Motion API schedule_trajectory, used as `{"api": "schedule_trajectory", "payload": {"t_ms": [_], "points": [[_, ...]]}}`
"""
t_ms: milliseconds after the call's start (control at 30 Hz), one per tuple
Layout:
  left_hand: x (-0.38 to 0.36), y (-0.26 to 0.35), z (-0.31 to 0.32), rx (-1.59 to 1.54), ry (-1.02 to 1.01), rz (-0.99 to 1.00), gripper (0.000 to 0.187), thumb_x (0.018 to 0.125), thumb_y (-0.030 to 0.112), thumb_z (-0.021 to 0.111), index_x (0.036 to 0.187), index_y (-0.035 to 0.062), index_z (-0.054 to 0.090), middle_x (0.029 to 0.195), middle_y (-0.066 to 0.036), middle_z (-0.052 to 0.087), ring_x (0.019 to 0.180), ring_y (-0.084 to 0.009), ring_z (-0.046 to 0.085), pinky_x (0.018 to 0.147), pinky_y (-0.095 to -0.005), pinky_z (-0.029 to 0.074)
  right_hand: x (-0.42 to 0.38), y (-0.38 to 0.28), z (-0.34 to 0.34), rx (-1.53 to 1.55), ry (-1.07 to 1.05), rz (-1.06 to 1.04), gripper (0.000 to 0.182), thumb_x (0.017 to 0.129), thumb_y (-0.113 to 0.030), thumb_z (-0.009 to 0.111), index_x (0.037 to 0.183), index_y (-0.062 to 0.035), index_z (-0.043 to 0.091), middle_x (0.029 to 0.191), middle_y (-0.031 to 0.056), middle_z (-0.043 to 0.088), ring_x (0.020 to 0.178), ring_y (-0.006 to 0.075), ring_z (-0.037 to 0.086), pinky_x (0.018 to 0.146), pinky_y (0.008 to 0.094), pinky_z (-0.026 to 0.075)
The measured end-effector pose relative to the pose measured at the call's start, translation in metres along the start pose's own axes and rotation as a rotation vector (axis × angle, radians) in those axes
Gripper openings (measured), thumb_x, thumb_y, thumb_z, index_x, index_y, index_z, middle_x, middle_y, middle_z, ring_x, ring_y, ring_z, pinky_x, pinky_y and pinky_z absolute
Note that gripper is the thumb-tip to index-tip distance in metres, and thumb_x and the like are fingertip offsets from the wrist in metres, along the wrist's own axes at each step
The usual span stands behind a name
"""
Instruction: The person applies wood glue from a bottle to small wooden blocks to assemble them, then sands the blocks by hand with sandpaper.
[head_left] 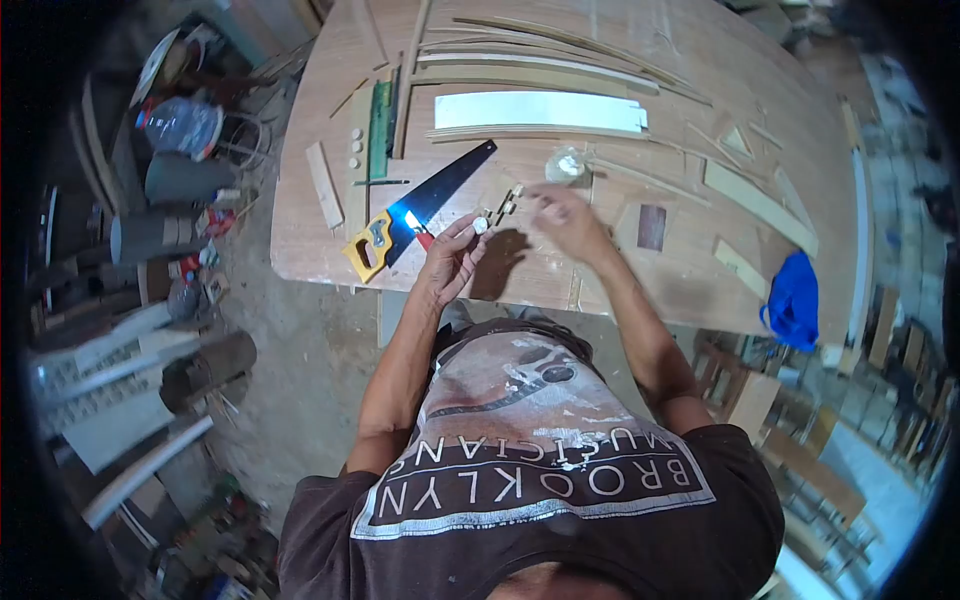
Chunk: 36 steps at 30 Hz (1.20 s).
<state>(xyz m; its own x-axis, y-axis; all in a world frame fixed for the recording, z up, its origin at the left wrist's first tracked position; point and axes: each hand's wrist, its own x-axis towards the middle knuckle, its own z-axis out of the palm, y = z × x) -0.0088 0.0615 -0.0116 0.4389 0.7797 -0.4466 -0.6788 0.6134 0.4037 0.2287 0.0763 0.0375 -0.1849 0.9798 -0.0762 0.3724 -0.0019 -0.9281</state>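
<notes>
My left hand [455,262] is closed on a small wooden piece [504,207], a thin dark strip with little pale blocks along it. A round white disc [481,225] shows at its fingertips. Just right of that piece, my right hand [568,222] is smeared by motion, and its fingers do not show clearly. Behind it stands a small clear container with something whitish inside [567,164]. Left of my left hand lies a handsaw [430,197] with a yellow handle. A red-handled tool [424,240], partly hidden by the hand, rests near the blade.
The wooden table [620,280] carries several long strips and a white board [540,112] at the back. A green strip [379,130] and small round discs [355,147] lie at left. A sanding-paper-like dark square [651,227] and a blue bag [793,300] are at right.
</notes>
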Motion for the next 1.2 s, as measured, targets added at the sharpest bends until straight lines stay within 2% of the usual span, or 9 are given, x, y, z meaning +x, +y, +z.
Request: {"api": "schedule_trajectory", "payload": {"t_ms": [67, 233, 300, 467, 500, 600, 667, 800, 1200], "points": [[0.005, -0.001, 0.001, 0.031, -0.019, -0.091, 0.029, 0.092, 0.005, 0.053, 0.119, -0.0041, 0.052, 0.109, -0.014, 0.061, 0.099, -0.0212, 0.063, 0.081, -0.026, 0.056, -0.021, -0.01, 0.036, 0.071, 0.093, -0.097, 0.04, 0.073, -0.008, 0.072, 0.112, -0.0039, 0.062, 0.104, 0.0088, 0.063, 0.085, 0.0141, 0.059, 0.076, 0.0285, 0.049], [0.005, -0.002, 0.002, 0.129, -0.124, -0.325, 0.03, 0.095, 0.015, 0.051, 0.123, 0.0045, 0.054, 0.112, -0.008, 0.062, 0.096, -0.0171, 0.063, 0.084, -0.0332, 0.054, -0.041, -0.001, 0.091, 0.177, 0.252, 0.061, 0.036, 0.075, 0.0, 0.068, 0.11, -0.004, 0.062, 0.097, 0.0061, 0.059, 0.075, 0.0113, 0.057, 0.07, 0.0238, 0.049], [0.003, -0.001, -0.007, 0.139, -0.141, -0.377, 0.03, 0.095, 0.016, 0.051, 0.123, 0.0064, 0.054, 0.113, -0.006, 0.062, 0.096, -0.0159, 0.062, 0.085, -0.0348, 0.054, -0.047, 0.011, 0.117, 0.546, 0.391, 0.185, 0.034, 0.076, 0.002, 0.065, 0.109, -0.0042, 0.062, 0.095, 0.0039, 0.058, 0.075, 0.0101, 0.056, 0.069, 0.0233, 0.049], [-0.002, 0.009, -0.019, 0.197, -0.143, -0.513, 0.026, 0.094, 0.013, 0.051, 0.119, 0.0041, 0.055, 0.106, -0.008, 0.064, 0.089, -0.0154, 0.064, 0.08, -0.034, 0.055, -0.059, 0.014, 0.144, 0.634, 0.468, 0.378, 0.033, 0.077, 0.002, 0.064, 0.109, -0.0041, 0.062, 0.09, 0.0039, 0.063, 0.08, 0.0091, 0.059, 0.068, 0.0243, 0.05], [0.0, 0.011, -0.019, 0.198, -0.15, -0.522, 0.026, 0.094, 0.013, 0.051, 0.119, 0.0041, 0.055, 0.106, -0.008, 0.064, 0.089, -0.0154, 0.064, 0.08, -0.034, 0.055, -0.059, 0.027, 0.147, 0.45, 0.528, 0.369, 0.032, 0.077, 0.0, 0.066, 0.109, -0.0031, 0.062, 0.089, 0.0062, 0.064, 0.079, 0.0123, 0.061, 0.069, 0.0266, 0.051], [0.016, 0.018, -0.041, 0.725, 0.128, -0.262, 0.016, 0.092, 0.009, 0.055, 0.105, 0.0022, 0.062, 0.082, -0.006, 0.067, 0.066, -0.0127, 0.062, 0.057, -0.0264, 0.051, -0.046, 0.06, 0.155, 0.072, 0.627, 0.333, 0.032, 0.075, -0.006, 0.069, 0.107, -0.0041, 0.064, 0.085, 0.0085, 0.065, 0.076, 0.0169, 0.061, 0.068, 0.0303, 0.05], [0.038, 0.021, -0.064, 1.001, 0.137, -0.076, 0.016, 0.089, 0.012, 0.059, 0.099, 0.0001, 0.065, 0.081, -0.006, 0.067, 0.066, -0.0109, 0.059, 0.06, -0.0238, 0.048, -0.03, 0.061, 0.152, -0.175, 0.648, 0.348, 0.03, 0.072, -0.01, 0.071, 0.101, -0.007, 0.067, 0.084, 0.0127, 0.064, 0.075, 0.0262, 0.061, 0.07, 0.0355, 0.049], [0.075, 0.02, -0.086, 1.511, 0.106, 0.179, 0.024, 0.085, 0.012, 0.062, 0.104, -0.0035, 0.065, 0.085, -0.008, 0.068, 0.071, -0.0131, 0.061, 0.069, -0.0257, 0.049, -0.007, 0.087, 0.159, -0.309, 0.668, 0.272, 0.028, 0.073, -0.01, 0.069, 0.1, -0.0071, 0.067, 0.085, 0.013, 0.064, 0.079, 0.0288, 0.062, 0.073, 0.038, 0.049], [0.111, 0.003, -0.104, 1.48, 0.021, 0.164, 0.027, 0.085, 0.008, 0.059, 0.109, -0.0034, 0.064, 0.09, -0.008, 0.069, 0.075, -0.0146, 0.063, 0.072, -0.0272, 0.049, 0.007, 0.108, 0.17, -0.426, 0.687, 0.189, 0.029, 0.068, -0.003, 0.067, 0.097, -0.0017, 0.065, 0.089, 0.0157, 0.061, 0.089, 0.0338, 0.058, 0.078, 0.0424, 0.047]]}}
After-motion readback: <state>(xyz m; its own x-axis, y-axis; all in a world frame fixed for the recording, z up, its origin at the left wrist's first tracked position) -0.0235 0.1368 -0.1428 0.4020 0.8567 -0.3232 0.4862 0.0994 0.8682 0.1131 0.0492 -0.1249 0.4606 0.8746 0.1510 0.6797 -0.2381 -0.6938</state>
